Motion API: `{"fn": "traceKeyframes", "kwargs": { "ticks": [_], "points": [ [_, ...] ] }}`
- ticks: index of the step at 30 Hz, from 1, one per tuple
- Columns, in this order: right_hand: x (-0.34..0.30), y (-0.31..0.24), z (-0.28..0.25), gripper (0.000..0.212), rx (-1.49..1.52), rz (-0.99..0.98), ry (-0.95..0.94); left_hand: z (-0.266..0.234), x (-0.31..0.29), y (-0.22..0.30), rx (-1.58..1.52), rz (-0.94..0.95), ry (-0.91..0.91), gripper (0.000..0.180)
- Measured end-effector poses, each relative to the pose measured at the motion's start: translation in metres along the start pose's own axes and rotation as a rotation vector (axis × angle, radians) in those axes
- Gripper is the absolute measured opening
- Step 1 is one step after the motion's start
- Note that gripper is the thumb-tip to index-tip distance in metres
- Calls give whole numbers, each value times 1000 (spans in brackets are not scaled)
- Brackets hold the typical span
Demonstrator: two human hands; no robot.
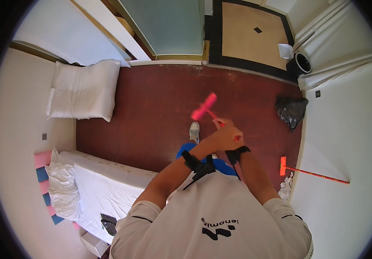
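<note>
My left hand (222,134) and my right hand (239,144) come together in front of my body, both closed around the red handle of a floor tool. They overlap, so part of each hand's fingers is hidden. Beyond my hands, the pink-headed broom or mop (205,106) reaches forward over the dark red floor. Its wide head is tilted and blurred, and I cannot tell bristles from sponge, nor whether it touches the floor. Black bands wrap both my wrists. My shoe (194,131) stands just behind the pink head.
A bed (104,183) lies at the left, with a folded white bundle (84,90) farther forward. Along the right wall are a black plastic bag (290,112), an orange-headed tool (283,166), crumpled white scraps (286,187) and a black bin (299,64). A dark-bordered tan floor (251,39) lies beyond.
</note>
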State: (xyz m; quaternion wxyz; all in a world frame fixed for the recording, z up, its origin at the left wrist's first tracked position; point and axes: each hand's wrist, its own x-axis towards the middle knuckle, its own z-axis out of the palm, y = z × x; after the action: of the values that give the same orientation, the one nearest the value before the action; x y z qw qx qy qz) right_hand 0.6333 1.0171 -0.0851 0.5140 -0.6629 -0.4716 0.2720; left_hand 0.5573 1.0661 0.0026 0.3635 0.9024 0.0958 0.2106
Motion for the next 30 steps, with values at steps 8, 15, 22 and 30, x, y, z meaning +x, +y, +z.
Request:
{"fn": "traceKeyframes", "kwargs": {
  "ticks": [8, 15, 22, 30],
  "points": [
    [20, 32, -27, 23, -535, 392, -258, -15, 6, -103, -1011, -410, -117, 27],
    [92, 11, -16, 24, -403, 382, -85, -71, 74, -98, -846, -364, -70, 26],
    [185, -3, 27, 21, -130, -128, 354, -107, 129, -90, -407, -3, -241, 17],
    [202, 51, -32, 17, 5, 102, 137, -82, 186, -166, -511, 64, -157, 19]
  ]
}}
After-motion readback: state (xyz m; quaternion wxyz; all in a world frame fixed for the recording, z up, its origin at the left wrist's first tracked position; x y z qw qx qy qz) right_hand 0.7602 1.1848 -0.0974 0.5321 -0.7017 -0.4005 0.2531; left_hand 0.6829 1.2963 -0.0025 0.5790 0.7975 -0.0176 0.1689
